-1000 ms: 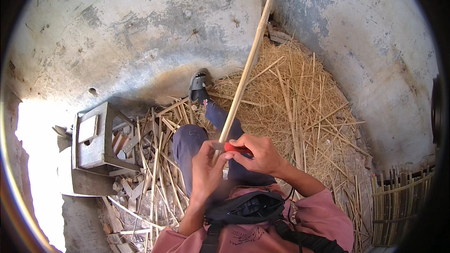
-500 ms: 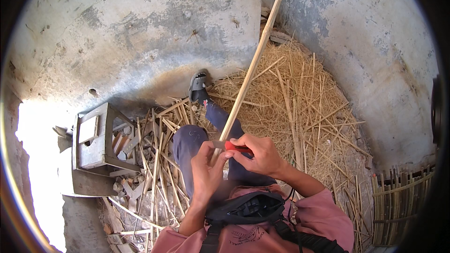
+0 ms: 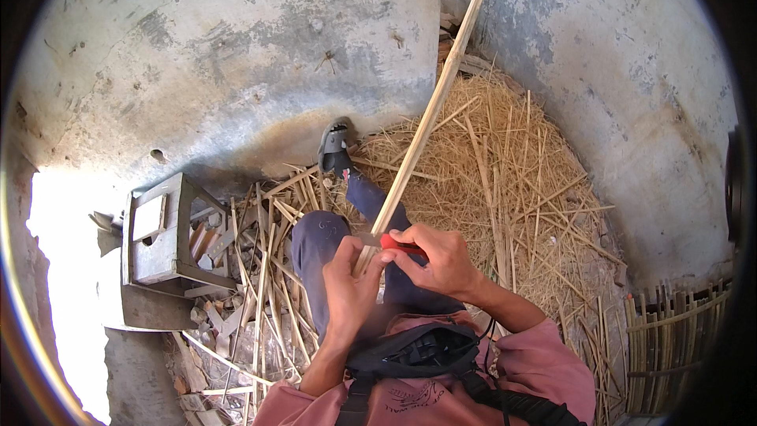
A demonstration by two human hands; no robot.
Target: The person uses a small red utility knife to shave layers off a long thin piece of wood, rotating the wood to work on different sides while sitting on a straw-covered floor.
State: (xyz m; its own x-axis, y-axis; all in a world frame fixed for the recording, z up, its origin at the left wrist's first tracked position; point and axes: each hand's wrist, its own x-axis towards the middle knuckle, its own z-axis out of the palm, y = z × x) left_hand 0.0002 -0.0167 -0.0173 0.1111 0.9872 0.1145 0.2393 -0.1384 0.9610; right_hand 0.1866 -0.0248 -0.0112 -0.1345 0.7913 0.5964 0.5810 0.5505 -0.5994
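Observation:
A long pale bamboo strip [image 3: 428, 114] slants from my lap up toward the far right. My left hand [image 3: 351, 284] is closed around its near end, thumb and fingers pinching it. In my right hand [image 3: 441, 259] is a knife with a red handle [image 3: 394, 244]. Its short blade [image 3: 365, 237] lies across the strip, close to my left fingers. Both hands nearly touch above my thighs. The strip's lowest end is partly hidden behind my left hand.
Straw and bamboo shavings [image 3: 449, 166] cover the floor ahead and right. On the left, a worn wooden box [image 3: 162, 260] stands beside rubble and loose sticks [image 3: 264, 284]. Weathered walls [image 3: 260, 55] close in the corner. A slatted bamboo panel [image 3: 678, 339] is at lower right.
The far end of the bamboo strip has dipped slightly toward me and to the right. My hands and the knife have shifted very little.

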